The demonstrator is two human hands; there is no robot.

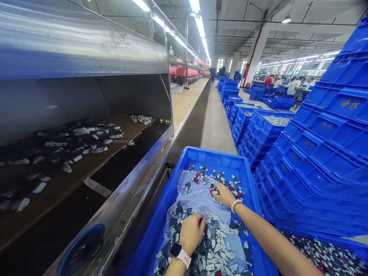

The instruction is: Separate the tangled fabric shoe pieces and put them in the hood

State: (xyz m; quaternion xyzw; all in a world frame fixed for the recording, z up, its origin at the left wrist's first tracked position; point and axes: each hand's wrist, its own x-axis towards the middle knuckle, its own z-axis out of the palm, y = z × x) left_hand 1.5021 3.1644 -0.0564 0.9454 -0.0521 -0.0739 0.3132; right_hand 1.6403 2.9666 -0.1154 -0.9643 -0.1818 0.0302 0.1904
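Observation:
A blue plastic crate [253, 199] in front of me holds a crumpled translucent sheet [198, 193] and many small flat pieces, grey, white, dark and a few red. Over the near heap of grey-and-white pieces [214, 245] is my left hand [192, 231], its fingers curled inward; what they hold, if anything, is hidden. Farther in, my right hand [224, 194] pinches a small dark piece [215, 190] at its fingertips, beside red and grey pieces on the sheet.
Left stands a metal-sided bench with a board [69, 178] bearing dark and white pieces. A blue-rimmed round container [97, 230] sits at its near edge. Tall blue crate stacks [322, 142] rise close on the right, above another crate of pieces. People work in the far right background.

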